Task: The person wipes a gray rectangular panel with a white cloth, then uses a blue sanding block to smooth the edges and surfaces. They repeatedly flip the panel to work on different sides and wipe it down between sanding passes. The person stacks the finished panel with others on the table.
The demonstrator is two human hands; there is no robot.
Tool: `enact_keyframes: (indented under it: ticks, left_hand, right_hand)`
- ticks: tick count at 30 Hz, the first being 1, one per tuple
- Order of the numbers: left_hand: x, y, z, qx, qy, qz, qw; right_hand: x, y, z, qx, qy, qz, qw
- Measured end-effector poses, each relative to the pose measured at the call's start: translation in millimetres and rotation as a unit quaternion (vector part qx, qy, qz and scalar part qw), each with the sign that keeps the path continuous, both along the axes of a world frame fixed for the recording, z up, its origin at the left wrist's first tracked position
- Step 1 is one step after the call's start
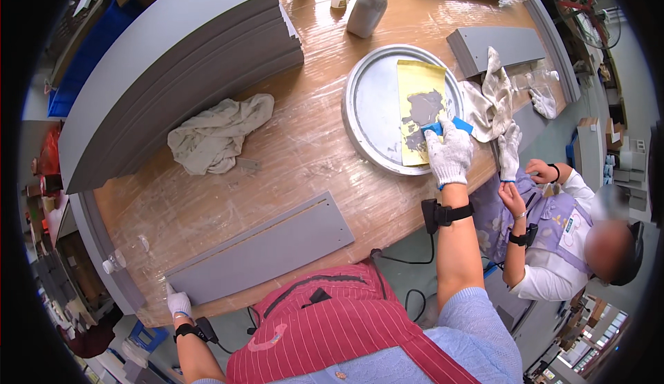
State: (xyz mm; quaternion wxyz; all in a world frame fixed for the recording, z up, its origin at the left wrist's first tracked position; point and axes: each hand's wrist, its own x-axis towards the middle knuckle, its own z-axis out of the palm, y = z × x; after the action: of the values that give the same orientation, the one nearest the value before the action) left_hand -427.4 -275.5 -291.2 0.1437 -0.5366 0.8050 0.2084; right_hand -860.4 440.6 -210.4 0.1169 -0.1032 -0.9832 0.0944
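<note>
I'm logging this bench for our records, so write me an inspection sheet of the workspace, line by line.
Surface: brown worktable, covered with shiny, wrinkled clear film.
Work things: grey panel lying flat, a tan line along it; yellow sheet bearing grey paste, on a round grey lid.
Clutter: crumpled off-white cloth beside the stack of grey panels; another cloth right of the lid; grey bottle at the far side.
Hands: gloved left hand at the panel's left end; gloved right hand holds a blue scraper over the sheet.
Cables: black cable below the table's near edge.
Surroundings: a co-worker at the right.
</note>
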Motion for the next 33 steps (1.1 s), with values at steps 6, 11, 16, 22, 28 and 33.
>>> enact_keyframes:
  ticks: [6, 11, 16, 22, 28, 33]
  left_hand:
    - [-7.6, 3.5, 7.4, -0.024, -0.074, -0.017, 0.997]
    - [0.1, 0.8, 5.6, -0.009, -0.015, -0.018, 1.000]
    - [-1.9, 4.9, 4.7, 0.036, 0.025, 0.023, 0.999]
    - [-3.1, 4.1, 4.1, 0.012, -0.020, -0.019, 1.000]
    - [-19.0, 20.2, 19.9, 0.044, -0.020, 0.007, 0.999]
    - [-2.6, 15.4, 6.6, 0.071, 0.080, 0.036, 0.994]
  right_hand:
    - [3.5, -9.8, 9.6, 0.044, -0.026, 0.026, 0.998]
    - [4.9, -3.7, 1.6, 0.008, 0.067, 0.040, 0.997]
    - [5.5, -6.5, 5.9, 0.074, 0.009, 0.079, 0.994]
    - [10.7, -7.0, 3.8, 0.060, -0.006, 0.052, 0.997]
    - [21.5, -21.4, 32.2, -0.558, 0.097, -0.055, 0.822]
    - [47.9, -40.5, 48.6, -0.898, -0.061, -0.058, 0.432]
